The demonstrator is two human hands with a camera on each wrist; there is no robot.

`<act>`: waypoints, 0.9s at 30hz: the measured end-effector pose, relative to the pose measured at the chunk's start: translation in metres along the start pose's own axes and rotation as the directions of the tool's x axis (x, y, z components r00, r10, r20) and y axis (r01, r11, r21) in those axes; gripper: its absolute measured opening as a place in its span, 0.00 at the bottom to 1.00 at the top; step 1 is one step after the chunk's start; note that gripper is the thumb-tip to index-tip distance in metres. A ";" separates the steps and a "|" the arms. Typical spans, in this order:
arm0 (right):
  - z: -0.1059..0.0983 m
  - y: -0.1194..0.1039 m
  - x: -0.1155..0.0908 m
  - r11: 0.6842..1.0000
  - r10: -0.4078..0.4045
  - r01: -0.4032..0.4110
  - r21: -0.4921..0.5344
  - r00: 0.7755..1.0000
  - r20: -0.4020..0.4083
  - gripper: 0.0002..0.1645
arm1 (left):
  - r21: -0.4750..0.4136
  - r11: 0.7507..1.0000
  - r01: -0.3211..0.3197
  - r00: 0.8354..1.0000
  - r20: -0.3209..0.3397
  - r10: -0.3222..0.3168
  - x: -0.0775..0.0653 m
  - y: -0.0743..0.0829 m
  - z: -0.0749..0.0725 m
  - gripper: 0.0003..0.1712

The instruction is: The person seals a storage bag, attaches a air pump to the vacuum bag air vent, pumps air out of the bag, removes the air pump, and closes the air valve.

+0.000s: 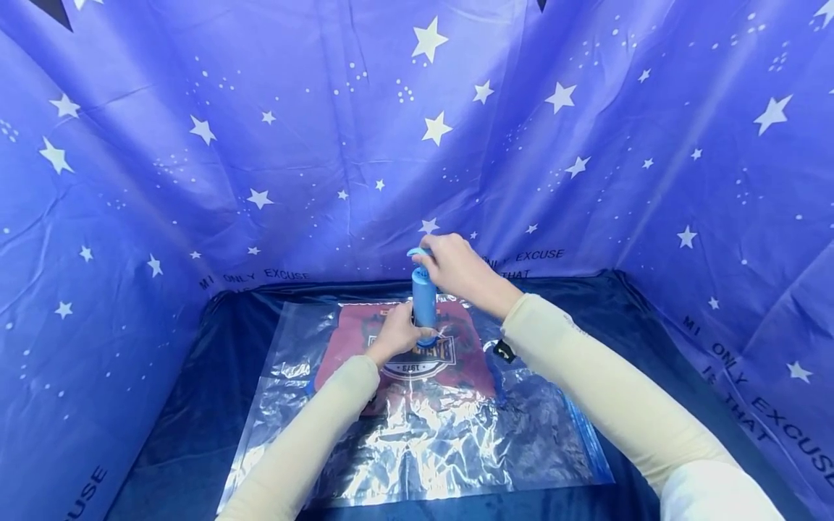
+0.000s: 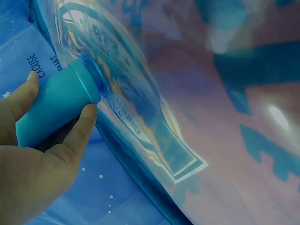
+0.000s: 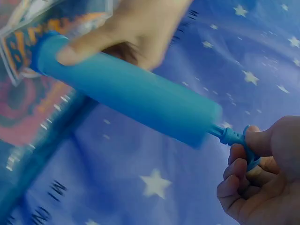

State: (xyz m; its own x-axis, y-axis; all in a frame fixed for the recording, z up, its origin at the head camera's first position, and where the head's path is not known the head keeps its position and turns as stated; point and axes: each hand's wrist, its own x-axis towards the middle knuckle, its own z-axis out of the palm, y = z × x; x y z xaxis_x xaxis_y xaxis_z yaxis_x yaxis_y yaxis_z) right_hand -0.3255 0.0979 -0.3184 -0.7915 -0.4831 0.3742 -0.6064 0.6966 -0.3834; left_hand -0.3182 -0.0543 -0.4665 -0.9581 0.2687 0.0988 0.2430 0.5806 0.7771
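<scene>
A blue hand pump stands upright on a clear plastic vacuum bag, its lower end at the bag's valve. My left hand grips the pump's barrel near the bottom; in the left wrist view thumb and fingers wrap the barrel. With curled fingers my right hand holds the pump's handle at the top. A short length of rod shows between handle and barrel in the right wrist view. Inside the bag lies a folded dark red cloth with a printed badge.
Dark blue cloth covers the surface under the bag. Blue curtains with white stars and lettering stand behind and at both sides. A small black object shows beneath the right wrist. The bag's blue zip edge lies at the right.
</scene>
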 end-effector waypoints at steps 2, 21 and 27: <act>-0.014 -0.008 0.006 1.000 0.003 -0.003 0.030 1.000 -0.010 0.12 | 0.001 1.000 0.011 1.000 0.000 -0.011 -0.001 -0.001 0.000 0.25; -0.059 -0.039 0.019 0.998 -0.066 0.067 0.000 0.979 -0.193 0.14 | 0.014 1.000 0.010 1.000 -0.002 -0.010 -0.002 0.003 -0.001 0.26; -0.008 -0.010 0.002 1.000 0.017 -0.018 -0.007 0.999 -0.030 0.11 | -0.004 1.000 0.014 1.000 0.007 -0.014 -0.001 0.002 -0.001 0.27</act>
State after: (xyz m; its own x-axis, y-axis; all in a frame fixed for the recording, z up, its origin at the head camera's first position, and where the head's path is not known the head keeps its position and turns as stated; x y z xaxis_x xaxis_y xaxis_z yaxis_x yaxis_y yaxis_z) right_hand -0.3208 0.0938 -0.3071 -0.7993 -0.4551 0.3924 -0.5919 0.7088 -0.3838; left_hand -0.3167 -0.0544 -0.4641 -0.9603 0.2659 0.0839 0.2291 0.5808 0.7811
